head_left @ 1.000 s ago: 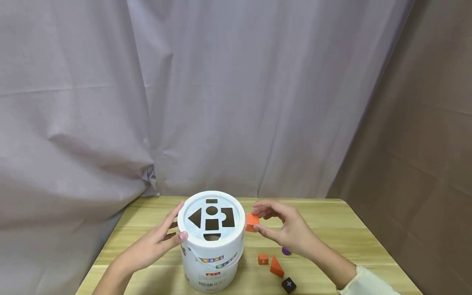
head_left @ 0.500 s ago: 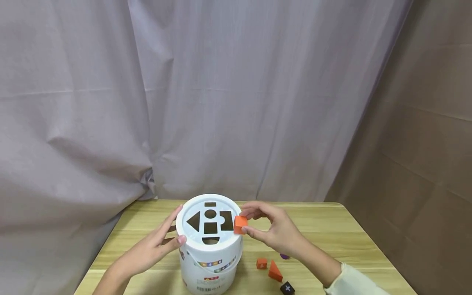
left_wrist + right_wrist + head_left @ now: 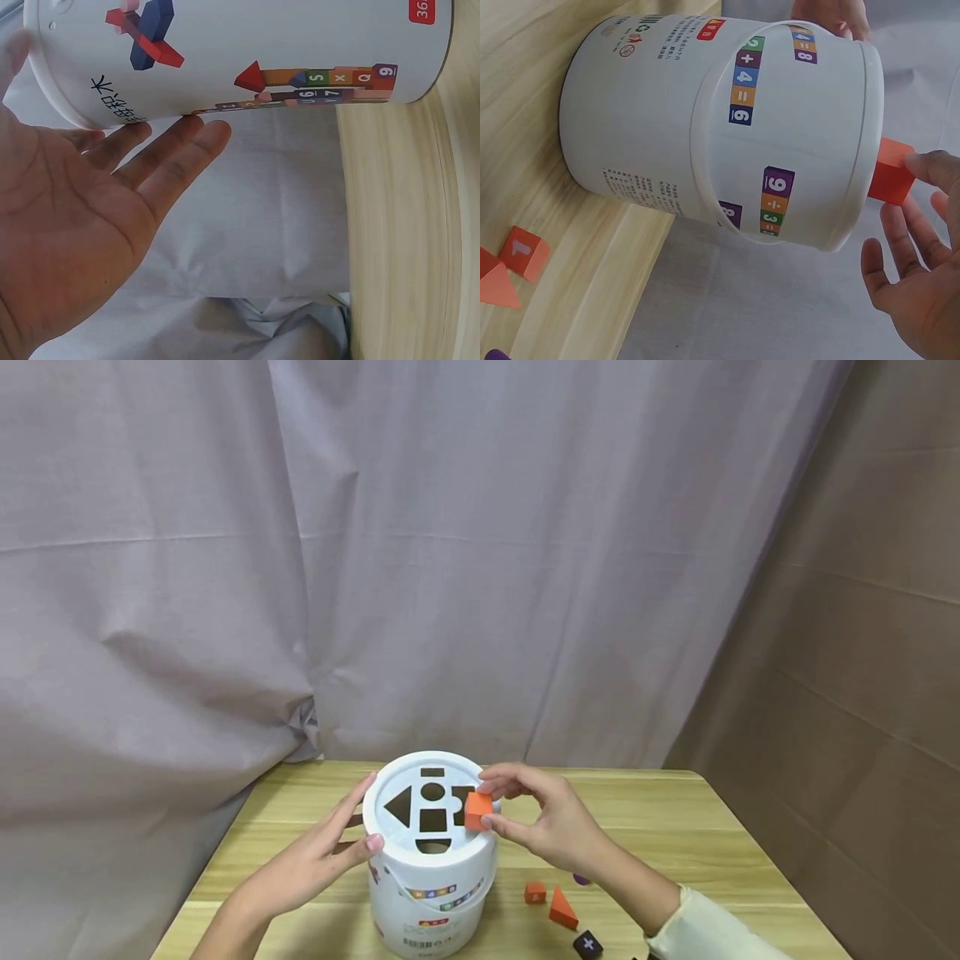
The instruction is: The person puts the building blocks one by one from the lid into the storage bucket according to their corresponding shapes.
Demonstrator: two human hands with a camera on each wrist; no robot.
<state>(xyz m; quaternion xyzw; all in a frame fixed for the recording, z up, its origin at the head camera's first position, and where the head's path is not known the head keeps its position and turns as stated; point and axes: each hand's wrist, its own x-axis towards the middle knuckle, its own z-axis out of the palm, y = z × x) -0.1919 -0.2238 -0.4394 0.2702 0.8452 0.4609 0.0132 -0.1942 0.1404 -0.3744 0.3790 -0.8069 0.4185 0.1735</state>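
Lying nearest the person are a black block marked with a white plus, close to the pale sleeve, and an orange wedge. Just beyond sit a numbered orange cube and a purple piece, mostly hidden by the forearm. To the left of these, a white bucket stands upright on the wooden table.

The left hand spreads wide at the bucket's left side, its thumb and fairly straight fingers touching near the rim, apparently to steady it. The right hand pinches an orange block between thumb and fingers above the right part of the lid. The block hides part of the notched opening and lies just to the right of the square opening; whether it touches the lid cannot be told.

The step in hand looks like lining up the block with an opening. The square opening seems the likelier match, so the next move would call for a short shift leftward, squaring the faces to its edges, then letting go.

Behind everything hangs a grey curtain.
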